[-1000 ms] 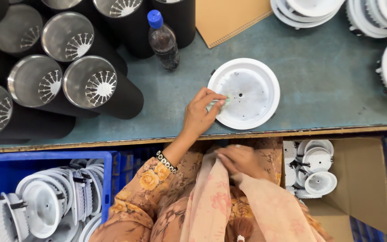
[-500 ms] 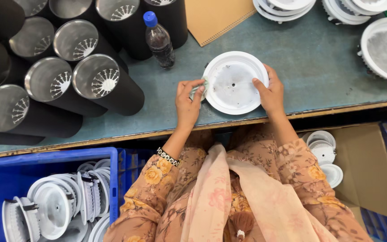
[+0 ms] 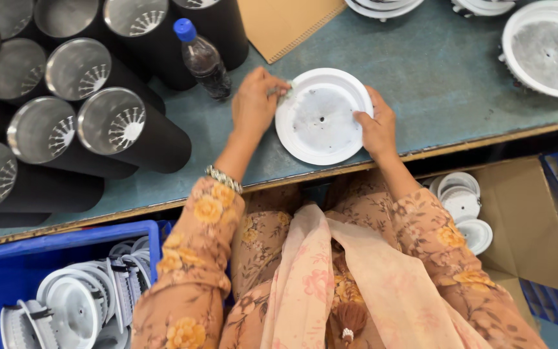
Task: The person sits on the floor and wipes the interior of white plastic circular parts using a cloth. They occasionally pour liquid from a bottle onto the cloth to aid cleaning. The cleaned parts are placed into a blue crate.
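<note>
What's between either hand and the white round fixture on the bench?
Nothing visible. The left hand touches the white round fixture at its left rim, and the right hand at its right rim. The plastic bottle stands apart, to the upper left.

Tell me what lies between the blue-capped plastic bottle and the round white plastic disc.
In the head view, the left hand lies between the bottle and the disc, fingertips at the disc's rim.

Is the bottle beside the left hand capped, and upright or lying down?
Capped and upright: the bottle shows its blue cap on top and stands on the table, near the left hand.
</note>
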